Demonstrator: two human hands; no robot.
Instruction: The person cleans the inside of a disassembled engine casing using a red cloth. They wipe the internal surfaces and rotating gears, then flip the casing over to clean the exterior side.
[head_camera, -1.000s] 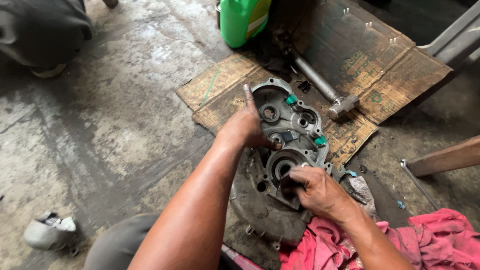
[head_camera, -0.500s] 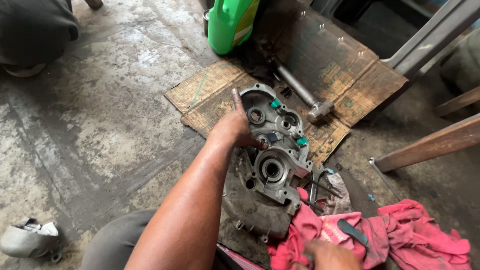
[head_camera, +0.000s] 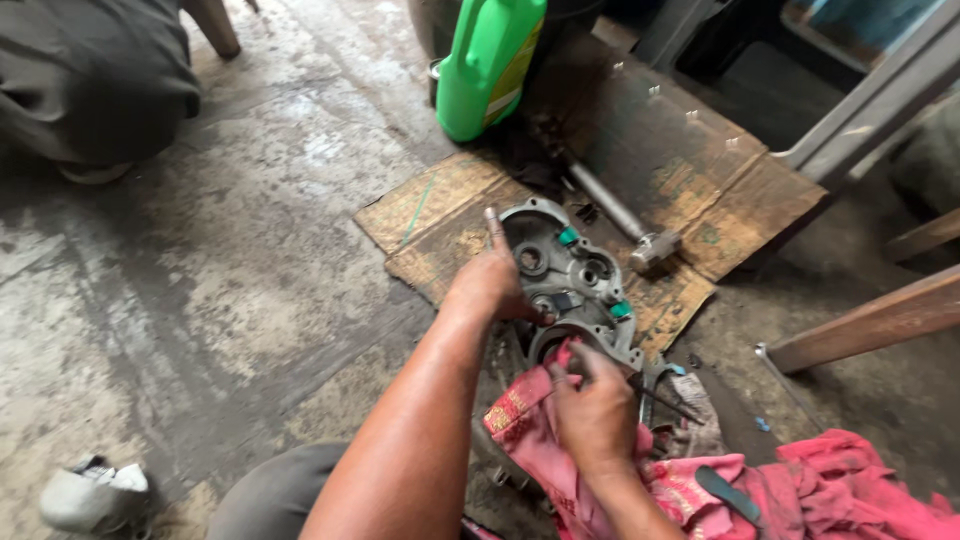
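Note:
A grey metal engine casing (head_camera: 565, 265) with green plugs lies on oily cardboard (head_camera: 440, 205) on the concrete floor. My left hand (head_camera: 490, 285) grips the casing's left edge, beside an upright stud. My right hand (head_camera: 595, 410) presses a bunched piece of red-pink cloth (head_camera: 525, 420) onto the casing's near end, over its round opening. A thin dark tool (head_camera: 665, 400) sticks out to the right from under that hand.
A green plastic jug (head_camera: 490, 65) stands at the back. A hammer (head_camera: 630, 225) lies on the cardboard right of the casing. More red cloth (head_camera: 840, 490) is heaped at bottom right. Wooden beams (head_camera: 870, 320) lie on the right. Another person (head_camera: 90, 80) crouches top left.
My right hand left the casing, dropped toward the red cloth, and has come back up holding the cloth against the casing. My left hand has stayed on the casing's edge.

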